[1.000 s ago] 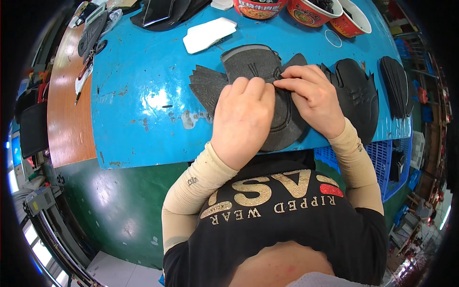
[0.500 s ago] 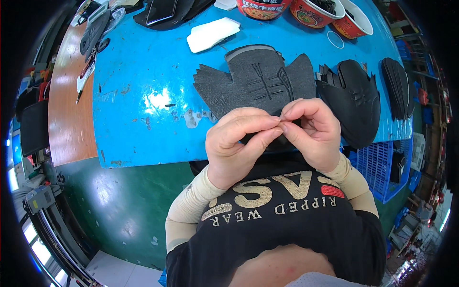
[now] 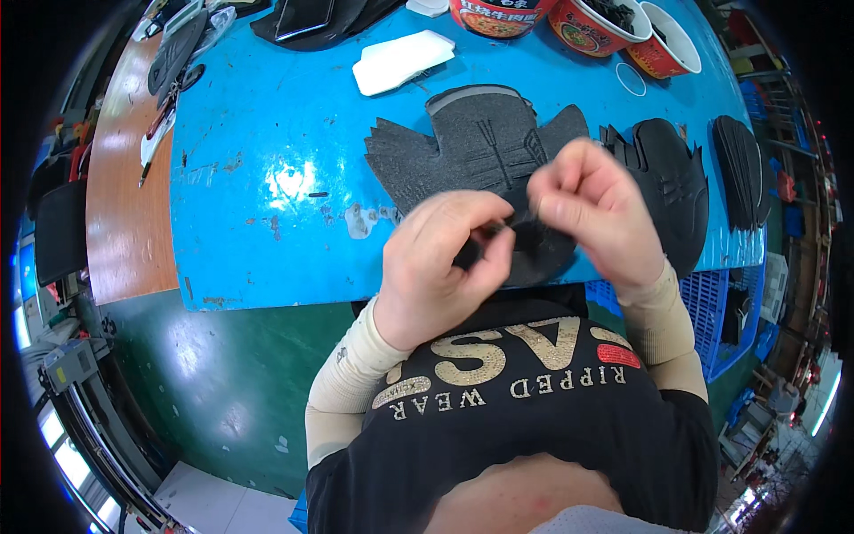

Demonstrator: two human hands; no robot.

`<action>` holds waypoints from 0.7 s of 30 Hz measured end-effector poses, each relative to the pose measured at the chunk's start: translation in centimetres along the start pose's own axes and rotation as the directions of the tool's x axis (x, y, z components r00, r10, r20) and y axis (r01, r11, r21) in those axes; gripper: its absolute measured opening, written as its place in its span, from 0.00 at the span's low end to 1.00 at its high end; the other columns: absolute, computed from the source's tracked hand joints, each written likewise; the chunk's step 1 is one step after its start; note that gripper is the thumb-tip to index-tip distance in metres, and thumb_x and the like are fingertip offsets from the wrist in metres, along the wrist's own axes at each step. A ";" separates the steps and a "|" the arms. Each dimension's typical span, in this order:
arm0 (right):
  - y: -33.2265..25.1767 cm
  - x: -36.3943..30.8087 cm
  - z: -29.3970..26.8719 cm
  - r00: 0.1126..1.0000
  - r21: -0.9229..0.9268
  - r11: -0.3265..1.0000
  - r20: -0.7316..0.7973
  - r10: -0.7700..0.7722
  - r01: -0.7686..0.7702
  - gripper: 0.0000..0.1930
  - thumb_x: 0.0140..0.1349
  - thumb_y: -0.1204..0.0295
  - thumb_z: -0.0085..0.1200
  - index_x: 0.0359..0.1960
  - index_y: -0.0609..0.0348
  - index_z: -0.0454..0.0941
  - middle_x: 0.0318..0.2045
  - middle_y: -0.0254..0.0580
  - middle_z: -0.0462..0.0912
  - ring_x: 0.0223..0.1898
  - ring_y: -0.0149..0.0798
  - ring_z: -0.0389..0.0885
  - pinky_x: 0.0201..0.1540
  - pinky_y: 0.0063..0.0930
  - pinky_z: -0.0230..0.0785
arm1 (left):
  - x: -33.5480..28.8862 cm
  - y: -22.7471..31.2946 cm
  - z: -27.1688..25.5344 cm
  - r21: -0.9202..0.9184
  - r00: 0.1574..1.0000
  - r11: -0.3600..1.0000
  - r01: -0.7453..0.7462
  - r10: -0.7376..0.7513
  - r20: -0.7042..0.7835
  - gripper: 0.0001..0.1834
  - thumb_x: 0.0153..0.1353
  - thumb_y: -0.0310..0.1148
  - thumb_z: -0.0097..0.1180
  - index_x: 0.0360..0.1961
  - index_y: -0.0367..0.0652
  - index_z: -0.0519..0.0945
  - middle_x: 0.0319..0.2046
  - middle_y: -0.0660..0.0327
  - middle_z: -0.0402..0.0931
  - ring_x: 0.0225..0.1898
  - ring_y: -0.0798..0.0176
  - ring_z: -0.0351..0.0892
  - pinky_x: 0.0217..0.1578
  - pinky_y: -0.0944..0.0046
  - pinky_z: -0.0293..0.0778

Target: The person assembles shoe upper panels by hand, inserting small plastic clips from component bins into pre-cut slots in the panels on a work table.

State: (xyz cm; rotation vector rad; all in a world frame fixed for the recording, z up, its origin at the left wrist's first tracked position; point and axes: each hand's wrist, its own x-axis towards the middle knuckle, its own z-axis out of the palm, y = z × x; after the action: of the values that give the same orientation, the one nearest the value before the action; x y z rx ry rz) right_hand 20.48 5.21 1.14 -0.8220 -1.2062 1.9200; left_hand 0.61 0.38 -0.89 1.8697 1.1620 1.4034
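Above the near edge of the table, my left hand [image 3: 442, 267] is curled, thumb and forefinger close together. A dark bit shows at its fingertips, too small to name. My right hand [image 3: 607, 212] is raised to its right, thumb and finger pinched and smeared by motion; what they hold, if anything, cannot be made out. Behind and beneath both hands lies a stack of dark grey, foam-like cut pieces [image 3: 485, 133] with notched sides and raised lines. To the right sits a similar black stack [image 3: 669, 178], partly behind my right hand.
Further right are thin black curved pieces [image 3: 740, 173]. White sheets [image 3: 403, 62] lie on the blue table [image 3: 258, 116]; red paper bowls [image 3: 594, 25] with black bits inside stand behind. Scissors [image 3: 191, 77] and a pen-like tool [image 3: 145, 167] are at left. A blue crate [image 3: 712, 311] stands below right.
My hands, fingertips together before, have parted. The right has moved up and to the right; the left has stayed nearly in place, with its thumb and forefinger slightly further apart.
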 end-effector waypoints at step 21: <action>1.7 3.9 -2.0 0.884 -0.889 0.396 0.022 -0.466 0.231 0.09 0.59 0.78 0.57 0.36 0.61 0.68 0.28 0.42 0.77 0.29 0.42 0.79 0.33 0.31 0.71 | 1.9 -1.1 0.4 0.387 0.990 0.911 -0.140 0.127 0.059 0.14 0.47 0.18 0.63 0.38 0.39 0.81 0.32 0.59 0.78 0.34 0.56 0.76 0.35 0.61 0.72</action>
State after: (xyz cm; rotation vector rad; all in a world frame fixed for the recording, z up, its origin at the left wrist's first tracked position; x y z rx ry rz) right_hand 19.64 8.84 -1.69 -1.1222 -2.0512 0.6911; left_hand 0.81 2.59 -0.93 2.2757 1.4020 1.2723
